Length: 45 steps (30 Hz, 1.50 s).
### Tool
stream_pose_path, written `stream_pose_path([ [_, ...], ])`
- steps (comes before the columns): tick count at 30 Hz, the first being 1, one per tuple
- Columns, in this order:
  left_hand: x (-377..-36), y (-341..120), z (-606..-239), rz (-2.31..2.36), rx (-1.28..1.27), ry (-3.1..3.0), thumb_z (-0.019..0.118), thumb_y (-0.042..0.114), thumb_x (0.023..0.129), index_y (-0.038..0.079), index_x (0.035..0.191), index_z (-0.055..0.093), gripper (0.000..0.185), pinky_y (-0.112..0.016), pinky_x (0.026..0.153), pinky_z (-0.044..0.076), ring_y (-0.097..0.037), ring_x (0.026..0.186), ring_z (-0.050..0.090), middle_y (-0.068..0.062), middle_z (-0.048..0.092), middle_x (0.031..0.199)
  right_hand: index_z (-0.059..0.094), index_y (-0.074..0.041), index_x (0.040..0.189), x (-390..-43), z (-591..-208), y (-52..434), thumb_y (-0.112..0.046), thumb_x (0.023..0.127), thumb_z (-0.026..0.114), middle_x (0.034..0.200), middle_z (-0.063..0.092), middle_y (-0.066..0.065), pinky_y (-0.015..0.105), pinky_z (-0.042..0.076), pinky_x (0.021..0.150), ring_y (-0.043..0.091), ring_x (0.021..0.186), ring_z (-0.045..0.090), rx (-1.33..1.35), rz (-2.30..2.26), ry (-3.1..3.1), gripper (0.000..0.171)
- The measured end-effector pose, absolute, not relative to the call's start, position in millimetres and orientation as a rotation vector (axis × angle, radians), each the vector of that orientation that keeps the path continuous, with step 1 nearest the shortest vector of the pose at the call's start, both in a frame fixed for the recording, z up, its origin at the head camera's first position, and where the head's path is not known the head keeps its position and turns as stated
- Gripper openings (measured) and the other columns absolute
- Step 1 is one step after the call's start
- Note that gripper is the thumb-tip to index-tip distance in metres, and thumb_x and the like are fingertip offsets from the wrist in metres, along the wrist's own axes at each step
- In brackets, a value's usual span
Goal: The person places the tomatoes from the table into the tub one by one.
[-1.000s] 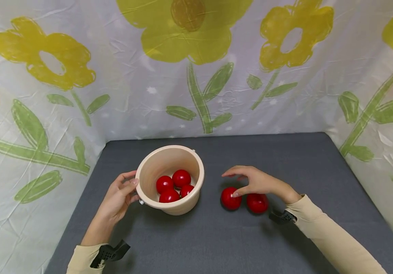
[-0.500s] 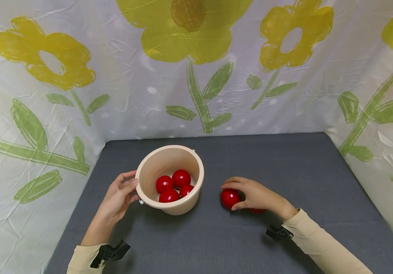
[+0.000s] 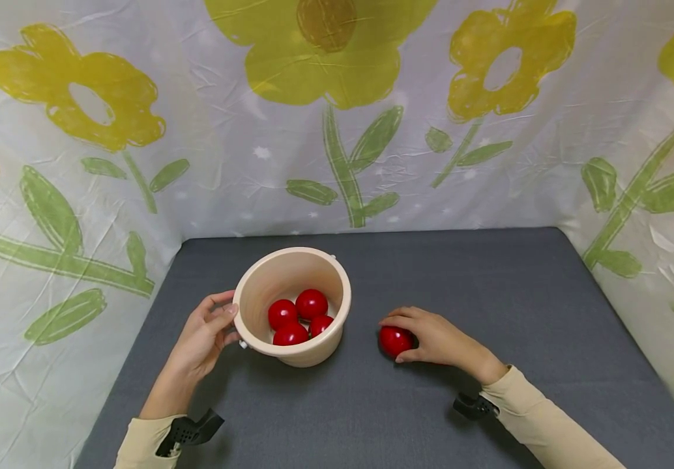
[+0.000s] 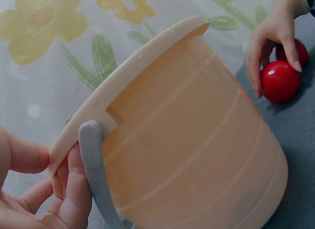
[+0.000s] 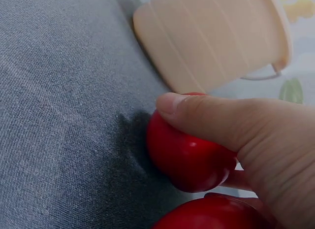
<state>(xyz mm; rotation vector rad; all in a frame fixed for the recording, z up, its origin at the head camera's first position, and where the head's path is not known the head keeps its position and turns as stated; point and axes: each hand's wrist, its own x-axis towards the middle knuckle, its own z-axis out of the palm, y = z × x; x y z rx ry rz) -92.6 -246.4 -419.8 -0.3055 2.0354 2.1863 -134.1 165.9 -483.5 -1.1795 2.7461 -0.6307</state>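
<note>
My left hand (image 3: 199,342) pinches the rim of a beige plastic bucket (image 3: 310,355) between thumb and fingers, at its left side. Several glossy red round fruits (image 3: 311,303), like tomatoes or apples, lie inside. To the right of the bucket, my right hand (image 3: 444,340) holds a red fruit (image 3: 394,341) on the table, thumb on the near side and fingers on the far side. A second red fruit (image 5: 211,216) lies close beside it, under the palm; the hand hides it in the head view. The left wrist view shows the bucket's grey handle (image 4: 101,175) hanging down.
Dark grey cloth (image 3: 337,417) covers the table. A pale curtain (image 3: 225,163) printed with yellow flowers hangs along the back and both sides. Each wrist carries a black strap-on device (image 3: 190,435).
My right hand has come down and left, and its fingers have closed round the left of the two loose fruits. The left hand and bucket have stayed in place.
</note>
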Motion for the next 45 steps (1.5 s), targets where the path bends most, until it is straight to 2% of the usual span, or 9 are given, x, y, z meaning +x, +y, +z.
stream_pose_path([
  [18,-92,-245,-416,2.188,-0.317,2.04,0.055,0.012,0.101,0.006,0.133,0.036,0.038,-0.02,0.066,0.057,-0.005,0.087,0.066,0.007,0.062,0.102,0.062,-0.02,0.13,-130,-482,165,-0.032,0.076,0.086,0.131,0.061,0.001,0.041,0.056,0.093,0.021,0.118,0.061,-1.208,-0.698,2.763,0.06],
  [25,-92,-246,-417,2.183,-0.315,2.046,0.053,0.011,0.102,0.008,0.131,0.038,0.033,-0.021,0.066,0.057,-0.005,0.088,0.067,0.008,0.062,0.103,0.061,-0.021,0.131,-133,-474,165,-0.03,0.077,0.086,0.133,0.06,0.003,0.039,0.057,0.091,0.022,0.117,0.061,-1.236,-0.699,2.81,0.06],
  [37,-93,-248,-418,2.168,-0.298,2.065,0.054,0.013,0.102,0.01,0.129,0.039,0.032,-0.021,0.068,0.057,-0.005,0.089,0.067,0.009,0.063,0.106,0.06,-0.022,0.133,-154,-421,165,-0.03,0.076,0.086,0.137,0.059,0.005,0.039,0.057,0.09,0.023,0.12,0.061,-1.33,-0.684,2.873,0.063],
  [45,-93,-247,-418,2.191,-0.294,2.033,0.054,0.012,0.101,0.01,0.128,0.04,0.03,-0.02,0.067,0.057,-0.004,0.086,0.066,0.009,0.064,0.104,0.057,-0.022,0.136,-170,-393,158,-0.028,0.079,0.084,0.14,0.055,0.001,0.037,0.057,0.092,0.02,0.125,0.056,-1.306,-0.898,2.771,0.063],
])
